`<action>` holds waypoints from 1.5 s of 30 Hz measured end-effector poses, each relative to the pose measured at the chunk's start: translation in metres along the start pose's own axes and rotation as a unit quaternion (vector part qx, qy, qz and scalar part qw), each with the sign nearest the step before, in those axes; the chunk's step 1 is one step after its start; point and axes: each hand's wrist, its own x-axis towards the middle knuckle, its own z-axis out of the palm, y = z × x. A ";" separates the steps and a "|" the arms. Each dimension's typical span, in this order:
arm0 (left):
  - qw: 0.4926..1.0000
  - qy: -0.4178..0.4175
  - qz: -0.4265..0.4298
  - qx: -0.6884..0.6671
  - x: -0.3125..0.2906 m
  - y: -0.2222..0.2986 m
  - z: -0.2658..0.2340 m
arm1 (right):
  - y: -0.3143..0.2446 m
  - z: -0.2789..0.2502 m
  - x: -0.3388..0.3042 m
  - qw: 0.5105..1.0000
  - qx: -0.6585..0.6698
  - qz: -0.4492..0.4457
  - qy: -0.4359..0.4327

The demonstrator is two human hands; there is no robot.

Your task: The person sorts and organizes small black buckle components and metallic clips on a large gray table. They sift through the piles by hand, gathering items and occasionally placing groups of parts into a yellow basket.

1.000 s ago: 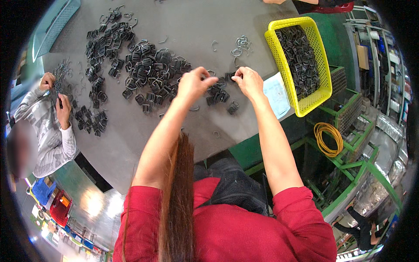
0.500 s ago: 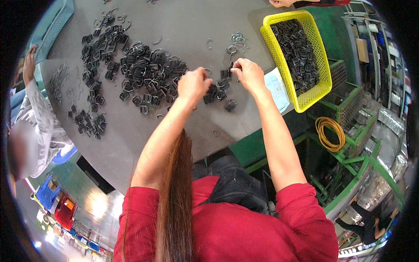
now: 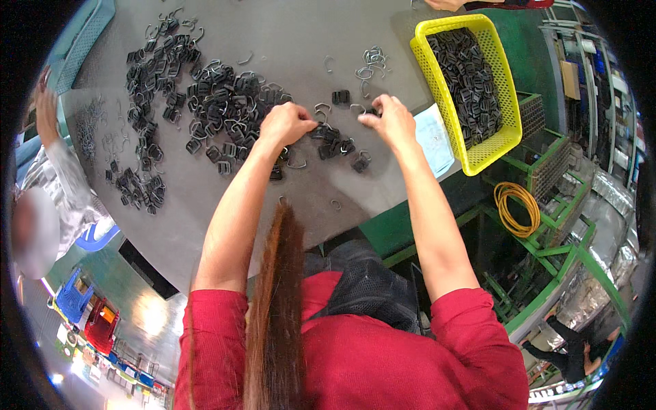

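While your right hand [image 3: 395, 126] pinches a buckle [image 3: 372, 111] between thumb and fingertips, your left hand [image 3: 283, 126], fingers bent close together, is at the edge of a small cluster [image 3: 331, 147], though I cannot tell whether it grips one. A lone buckle [image 3: 340, 97] lies on the counter [image 3: 301, 41] just beyond your hands, with a large heap [image 3: 229, 102] to the left and wire hooks [image 3: 371, 63] farther off. To the right, a yellow basket [image 3: 489, 160] of buckles [image 3: 468, 89] stands beside a blue sheet [image 3: 433, 141].
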 end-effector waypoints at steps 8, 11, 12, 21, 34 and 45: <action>0.907 -0.208 -0.043 -0.364 -0.023 -0.021 -0.054 | 0.024 -0.007 -0.005 0.887 0.374 0.124 -0.242; 0.844 -0.208 -0.007 -0.494 -0.045 -0.023 -0.062 | 0.010 -0.028 -0.015 0.716 0.647 0.122 -0.231; 0.818 -0.207 0.004 -0.537 -0.049 -0.019 -0.063 | 0.003 -0.033 -0.016 0.681 0.686 0.127 -0.223; 0.968 0.078 0.092 0.221 -0.030 0.006 0.033 | -0.060 0.012 0.034 0.996 -0.014 0.016 -0.085; 0.983 0.013 0.185 -0.013 0.027 0.177 0.042 | 0.064 -0.130 -0.015 0.960 0.227 0.108 0.119; 0.964 0.120 0.234 0.035 0.031 0.161 0.005 | 0.057 -0.144 -0.026 0.960 0.099 -0.006 0.263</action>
